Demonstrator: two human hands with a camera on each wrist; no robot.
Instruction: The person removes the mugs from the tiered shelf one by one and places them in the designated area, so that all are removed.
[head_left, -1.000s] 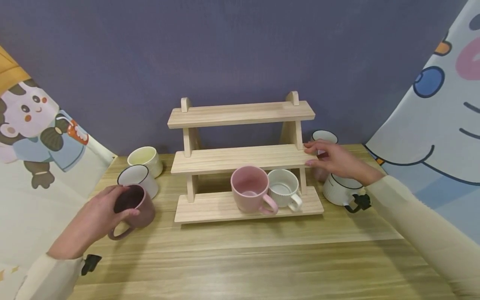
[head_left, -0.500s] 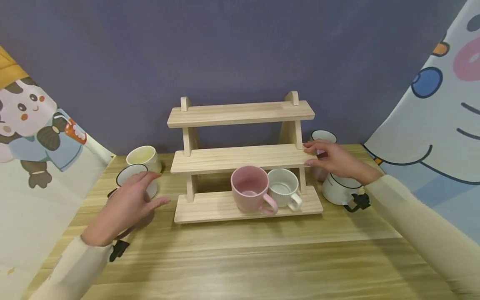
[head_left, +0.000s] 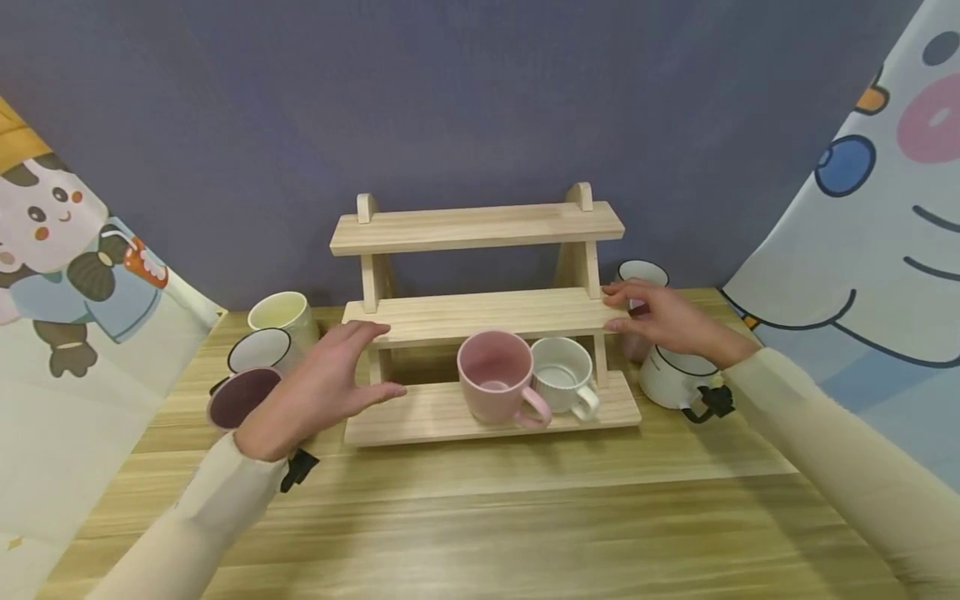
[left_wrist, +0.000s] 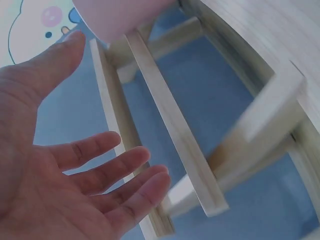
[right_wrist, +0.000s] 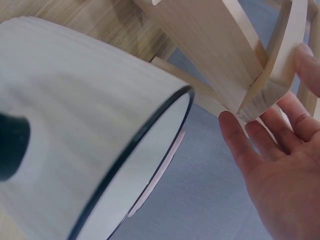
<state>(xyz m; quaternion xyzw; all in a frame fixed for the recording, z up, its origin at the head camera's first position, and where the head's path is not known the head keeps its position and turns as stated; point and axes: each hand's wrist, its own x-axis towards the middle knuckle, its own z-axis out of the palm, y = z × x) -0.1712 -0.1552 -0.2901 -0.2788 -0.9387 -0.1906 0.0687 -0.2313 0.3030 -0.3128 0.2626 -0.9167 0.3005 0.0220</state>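
Note:
A three-tier wooden display shelf stands on the table. A pink mug and a white ribbed cup sit on its bottom tier, handles toward me. My right hand grips the right end of the middle tier, thumb on one side and fingers on the other, as the right wrist view shows. My left hand hovers at the shelf's left end, fingers spread and nothing held; its palm faces the shelf in the left wrist view. Behind my left wrist stands a dark mauve mug, partly hidden.
On the left are a white black-rimmed mug and a pale yellow cup. On the right are a white black-rimmed mug, another black-rimmed mug behind my hand, and a mauve cup. A dark cloth hangs behind.
My left hand has let go of the mauve mug, leaving it on the table, and moved right to the shelf's left end. My right hand has kept its hold.

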